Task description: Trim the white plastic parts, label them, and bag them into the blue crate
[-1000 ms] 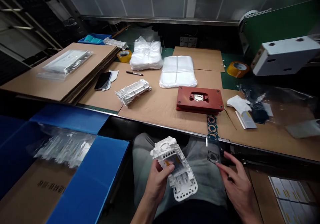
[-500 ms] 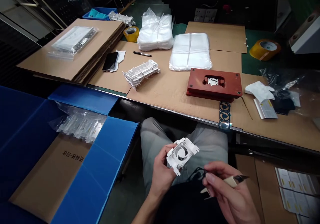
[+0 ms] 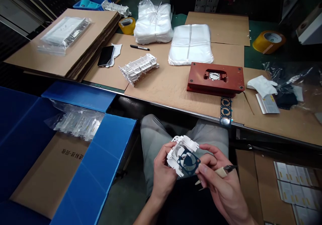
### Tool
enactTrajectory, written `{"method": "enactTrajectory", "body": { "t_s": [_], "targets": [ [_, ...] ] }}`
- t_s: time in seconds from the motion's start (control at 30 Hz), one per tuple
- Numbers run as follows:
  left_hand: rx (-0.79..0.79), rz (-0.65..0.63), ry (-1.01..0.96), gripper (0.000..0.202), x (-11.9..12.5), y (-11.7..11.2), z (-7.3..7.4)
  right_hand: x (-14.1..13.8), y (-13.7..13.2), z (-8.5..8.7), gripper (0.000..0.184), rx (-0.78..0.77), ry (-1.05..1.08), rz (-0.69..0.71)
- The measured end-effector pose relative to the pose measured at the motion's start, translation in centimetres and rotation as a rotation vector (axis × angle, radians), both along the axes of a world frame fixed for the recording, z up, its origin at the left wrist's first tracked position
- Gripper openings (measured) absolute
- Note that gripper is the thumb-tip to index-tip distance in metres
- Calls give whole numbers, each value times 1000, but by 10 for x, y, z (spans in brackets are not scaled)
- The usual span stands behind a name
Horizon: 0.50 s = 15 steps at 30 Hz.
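Observation:
My left hand (image 3: pixel 164 171) is closed around a white plastic fan housing (image 3: pixel 171 155), tilted above my lap with its round opening facing up. My right hand (image 3: pixel 221 181) pinches a thin dark blue square sheet with fan-shaped cut-outs (image 3: pixel 193 171) between thumb and fingers. The sheet overlaps the housing's opening; whether it touches is hard to tell. Also tucked in the right hand is a cream-handled tool with a dark pointed end (image 3: pixel 221 173). A strip of similar blue sheets (image 3: pixel 225 111) hangs over the bench edge.
A red fixture (image 3: pixel 201 78) with a white fan piece in its recess stands on the bench. Left of it lies a white plastic frame (image 3: pixel 139 68). Behind are bundles of white bags (image 3: pixel 190 45). A blue box (image 3: pixel 100 151) stands at my left, and flat packed parts (image 3: pixel 291 174) lie at lower right.
My right hand has moved left and up, bringing the blue sheet from beside the housing to over its opening. My left hand keeps its hold. The view has shifted slightly.

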State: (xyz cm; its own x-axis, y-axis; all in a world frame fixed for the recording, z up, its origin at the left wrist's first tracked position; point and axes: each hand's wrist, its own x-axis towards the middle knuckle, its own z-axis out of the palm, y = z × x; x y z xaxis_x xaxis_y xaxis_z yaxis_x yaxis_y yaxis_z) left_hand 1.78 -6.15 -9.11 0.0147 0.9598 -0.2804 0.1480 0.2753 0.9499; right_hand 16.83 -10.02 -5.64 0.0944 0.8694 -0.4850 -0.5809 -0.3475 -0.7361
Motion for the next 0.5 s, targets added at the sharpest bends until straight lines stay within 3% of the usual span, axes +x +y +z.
{"method": "enactTrajectory", "body": {
  "t_s": [0.27, 0.5],
  "targets": [
    [20, 10, 26, 18, 1, -2, 1, 1, 3, -3, 40, 38, 4, 9],
    [154, -29, 76, 19, 2, -3, -4, 2, 3, -2, 44, -1, 61, 7]
  ]
}}
